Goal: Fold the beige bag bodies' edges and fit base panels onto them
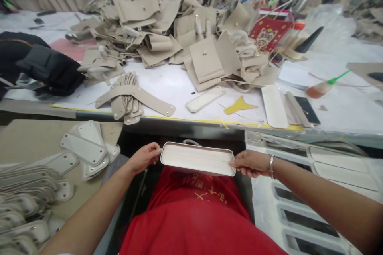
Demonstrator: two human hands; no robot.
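Note:
A long, shallow piece with a cream inside and a raised beige rim, like a bag's bottom panel (197, 159), is held level above my lap. My left hand (147, 157) pinches its left end between thumb and fingers. At the opposite end, my right hand (249, 163) grips the rim, the thumb lying over the inner corner. Beyond it on the bench lies a similar pale panel (205, 99), flat, with metal studs at its ends. A stack of beige curved strips (127, 101) rests at the bench edge, one strip lying across the others.
Piles of beige bag parts (206, 59) cover the bench behind. On the left board lie studded panels (85, 149) in stacks. A white slotted rack (295, 203) stands at right. A glue bottle (321, 89), yellow scrap (239, 106) and black bag (50, 67) are on the bench. People stand beyond.

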